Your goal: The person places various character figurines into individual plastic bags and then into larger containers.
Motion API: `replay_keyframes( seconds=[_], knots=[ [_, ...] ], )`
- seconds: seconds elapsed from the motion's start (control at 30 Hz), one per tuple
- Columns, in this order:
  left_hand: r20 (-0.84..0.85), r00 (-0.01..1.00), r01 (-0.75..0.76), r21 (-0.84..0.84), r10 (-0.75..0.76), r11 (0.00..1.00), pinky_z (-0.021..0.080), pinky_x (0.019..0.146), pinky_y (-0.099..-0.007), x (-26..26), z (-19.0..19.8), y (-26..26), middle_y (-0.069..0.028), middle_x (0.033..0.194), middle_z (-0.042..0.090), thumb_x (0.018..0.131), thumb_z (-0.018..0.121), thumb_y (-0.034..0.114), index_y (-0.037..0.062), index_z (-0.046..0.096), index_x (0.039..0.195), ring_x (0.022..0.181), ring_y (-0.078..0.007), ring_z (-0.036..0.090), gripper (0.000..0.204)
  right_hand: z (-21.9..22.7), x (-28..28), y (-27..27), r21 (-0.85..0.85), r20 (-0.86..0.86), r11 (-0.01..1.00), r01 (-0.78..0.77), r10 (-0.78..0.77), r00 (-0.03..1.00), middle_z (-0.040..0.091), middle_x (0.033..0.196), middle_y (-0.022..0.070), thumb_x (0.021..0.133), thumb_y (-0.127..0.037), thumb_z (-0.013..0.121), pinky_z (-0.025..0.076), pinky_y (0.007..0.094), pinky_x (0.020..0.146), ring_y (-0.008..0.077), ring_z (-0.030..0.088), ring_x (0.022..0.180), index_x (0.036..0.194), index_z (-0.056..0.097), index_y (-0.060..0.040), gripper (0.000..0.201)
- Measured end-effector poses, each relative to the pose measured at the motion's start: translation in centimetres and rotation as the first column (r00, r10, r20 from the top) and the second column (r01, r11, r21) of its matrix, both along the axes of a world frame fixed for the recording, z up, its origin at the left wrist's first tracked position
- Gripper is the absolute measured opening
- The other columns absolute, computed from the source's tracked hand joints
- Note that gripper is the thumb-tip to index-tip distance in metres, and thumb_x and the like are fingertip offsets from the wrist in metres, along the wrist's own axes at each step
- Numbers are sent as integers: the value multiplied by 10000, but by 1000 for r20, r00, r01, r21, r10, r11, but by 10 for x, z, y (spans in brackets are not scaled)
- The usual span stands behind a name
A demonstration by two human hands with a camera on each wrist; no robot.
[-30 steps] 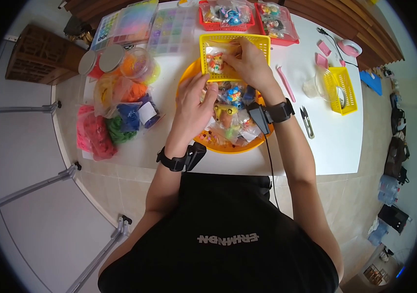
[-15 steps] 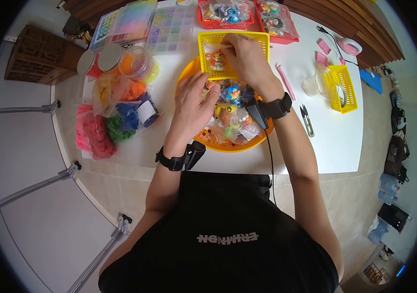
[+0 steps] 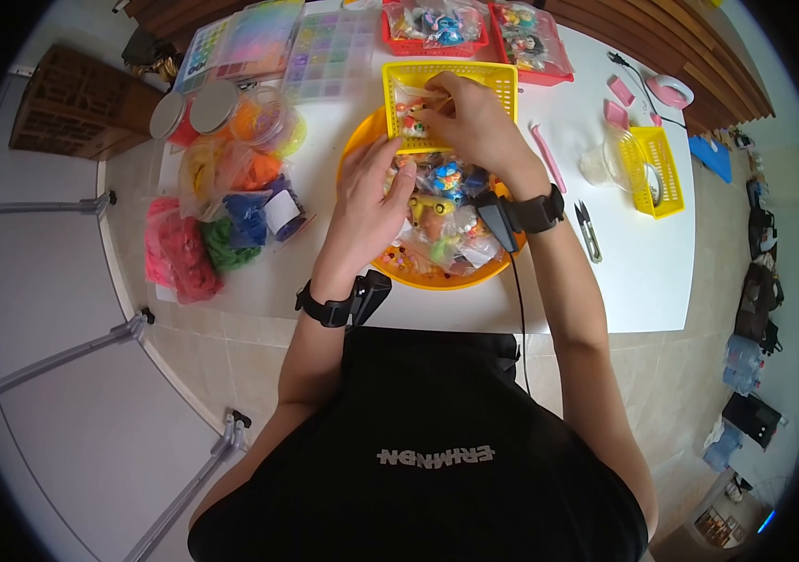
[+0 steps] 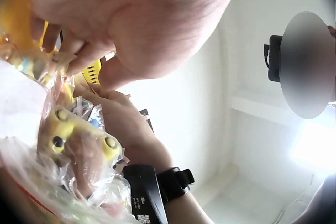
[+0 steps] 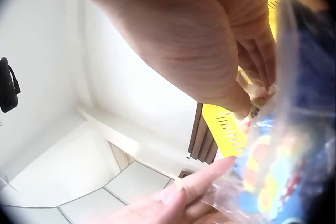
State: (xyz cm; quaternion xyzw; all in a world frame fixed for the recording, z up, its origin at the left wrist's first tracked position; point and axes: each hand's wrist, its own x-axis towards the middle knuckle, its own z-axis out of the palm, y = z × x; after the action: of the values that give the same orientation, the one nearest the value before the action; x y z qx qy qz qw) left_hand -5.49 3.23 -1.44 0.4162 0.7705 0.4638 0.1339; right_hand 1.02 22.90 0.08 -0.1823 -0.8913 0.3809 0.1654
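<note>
My right hand [image 3: 483,122] reaches into a yellow basket [image 3: 502,80], its fingers and thumb pinching a clear plastic bag with a small figurine [image 3: 410,125] inside. White and red-orange show on the figurine; the fingers hide part of it. At the basket's near left corner, my left hand [image 3: 371,197] touches the rim with fingers extended and thumb apart. Below the basket, bagged toys fill a round orange tray [image 3: 409,281]. Among them are a blue figure [image 3: 447,181] and a yellow piece with round black-and-yellow ends [image 4: 58,129].
Red baskets [image 3: 563,77] of bagged figures stand at the back. Lidded jars [image 3: 214,110], bags of coloured material [image 3: 184,253] and a divided bead box [image 3: 329,56] lie left. To the right are thread snips [image 3: 588,232], a pink tool [image 3: 547,159], a clear cup [image 3: 596,169] and a small yellow basket [image 3: 666,201].
My right hand went from the bag's upper edge down onto the bag beside the figurine, covering more of it. The left hand stays at the basket's corner.
</note>
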Motion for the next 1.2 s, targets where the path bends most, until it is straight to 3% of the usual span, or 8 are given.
replay_keyframes(
  seconds=[0.2, 0.3, 0.4, 0.63, 0.9, 0.93, 1.03, 1.2],
  knots=[
    [-68, 997, -23, 93, 29, 995, 425, 1065, -452, 11, 15, -18, -192, 1279, 637, 947, 659, 99, 28, 651, 1229, 1216, -376, 568, 292, 27, 26, -1, 140, -59, 989, 46, -38, 998, 719, 1107, 211, 942, -209, 715, 566, 370, 850, 297, 726, 960, 1184, 659, 33, 347],
    [21, 986, 163, -1, -163, 987, 445, 1057, -403, 16, 17, -27, -158, 1292, 639, 942, 678, 85, 34, 671, 1223, 1220, -322, 592, 286, 48, 42, -13, 22, -74, 998, 57, -55, 996, 739, 1040, 208, 930, -207, 714, 566, 405, 846, 351, 726, 947, 1131, 686, 26, 309],
    [-138, 957, 254, -15, -254, 967, 429, 1072, -415, 23, 15, -25, -154, 1307, 635, 926, 696, 90, 46, 675, 1225, 1219, -324, 584, 303, 55, 55, -27, -110, -28, 991, 80, -84, 996, 739, 1039, 196, 929, -197, 720, 564, 380, 842, 326, 726, 940, 1135, 691, 22, 302],
    [-154, 935, 294, -168, -320, 941, 424, 1028, -440, 23, 23, -25, -115, 1137, 602, 895, 743, 112, 83, 628, 1239, 1185, -333, 568, 364, 56, 76, -46, -206, -15, 973, 102, -107, 994, 742, 991, 178, 923, -153, 725, 559, 361, 828, 306, 724, 911, 1103, 694, 32, 260],
    [-91, 942, 322, -27, -323, 946, 486, 946, -380, 20, 22, -33, -86, 1077, 684, 888, 753, 76, 67, 607, 1227, 1012, -261, 652, 370, 54, 92, -56, -230, -58, 966, 116, -132, 990, 743, 975, 169, 932, -109, 712, 558, 352, 805, 282, 722, 874, 1095, 697, 32, 216],
    [-69, 952, 300, 14, -298, 954, 503, 924, -359, 21, 23, -33, -80, 1072, 696, 903, 743, 71, 54, 603, 1224, 988, -232, 665, 350, 54, 93, -58, -238, -64, 964, 121, -139, 988, 742, 968, 166, 937, -103, 708, 558, 345, 799, 269, 721, 864, 1098, 698, 31, 209],
    [474, 860, 136, 145, -189, 980, 510, 942, -339, 20, 13, -36, -83, 1105, 695, 946, 727, 107, 22, 570, 1233, 1035, -181, 677, 339, 51, 98, -62, -344, -58, 930, 130, -159, 986, 739, 942, 138, 961, -96, 686, 551, 314, 787, 208, 710, 836, 1108, 700, 28, 193],
    [738, 654, -90, 298, -169, 950, 601, 874, -318, 24, 15, -30, -98, 1149, 675, 1033, 615, 101, -25, 567, 1239, 1046, -140, 677, 246, 44, 102, -68, -480, -89, 867, 134, -201, 976, 724, 951, 79, 1002, -94, 642, 539, 278, 793, 133, 675, 865, 1127, 674, 32, 181]
  ],
)
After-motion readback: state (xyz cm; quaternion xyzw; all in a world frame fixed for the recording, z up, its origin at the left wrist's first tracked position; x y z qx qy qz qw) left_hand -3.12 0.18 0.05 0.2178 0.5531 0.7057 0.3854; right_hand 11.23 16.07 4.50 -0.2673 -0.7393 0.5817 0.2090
